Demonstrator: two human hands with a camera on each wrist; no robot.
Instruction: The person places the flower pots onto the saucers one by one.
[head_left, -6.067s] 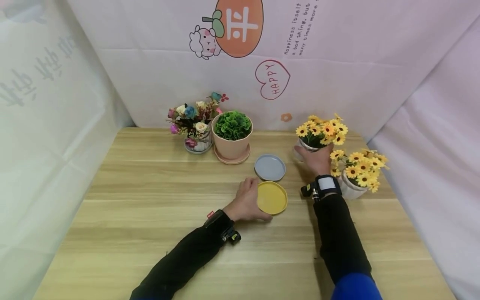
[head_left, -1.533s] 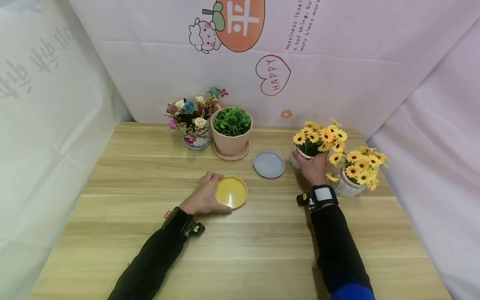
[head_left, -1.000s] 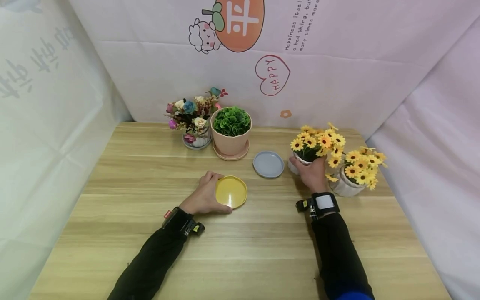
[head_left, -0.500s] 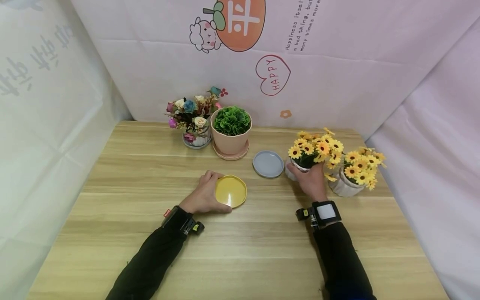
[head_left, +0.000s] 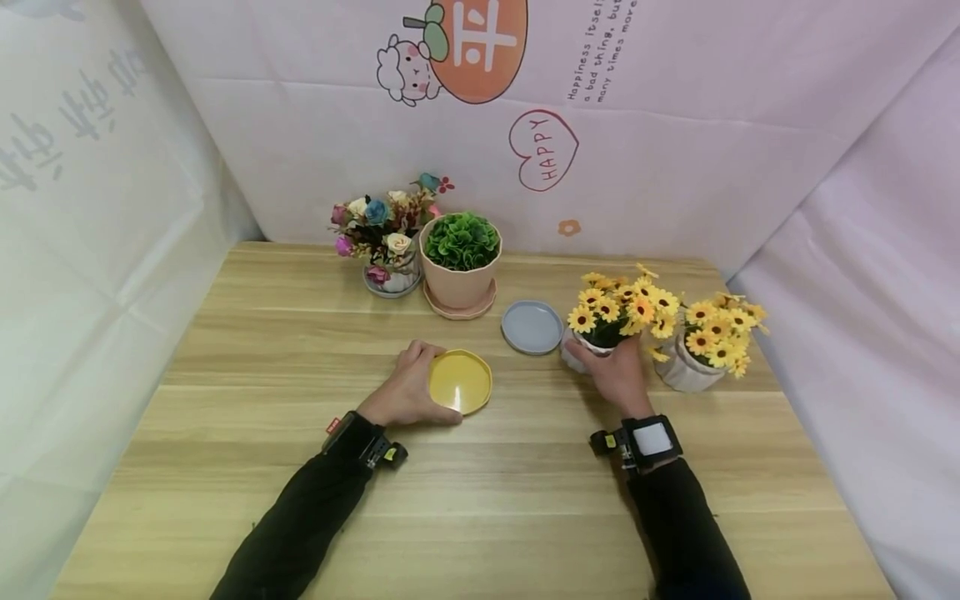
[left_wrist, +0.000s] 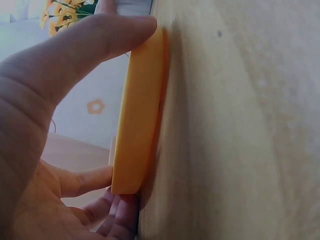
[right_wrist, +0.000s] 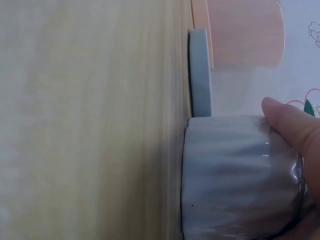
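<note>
My left hand [head_left: 408,390] grips a shallow yellow plant saucer [head_left: 461,382] at its left side. In the left wrist view the thumb lies at one end of the saucer's rim [left_wrist: 137,115] and the fingers at the other; the saucer sits on or just off the wood. With my right hand [head_left: 618,375] I hold a white flowerpot [right_wrist: 240,175] of yellow daisies [head_left: 618,307] near its rim. The pot looks upright, its base at the tabletop. A grey-blue saucer [head_left: 532,327] lies just left of it. The fingers behind the pot are mostly hidden.
A second pot of yellow daisies [head_left: 690,365] stands close on the right. At the back, a pink pot [head_left: 459,283] with a green plant sits on a pink saucer, beside a pot of mixed flowers [head_left: 390,271]. Cloth walls [head_left: 660,183] border the table [head_left: 480,508].
The left hand has brought the yellow saucer leftward, away from the grey-blue one, and now keeps still. The right hand has moved the daisy pot leftward and nearer the front, beside the grey-blue saucer.
</note>
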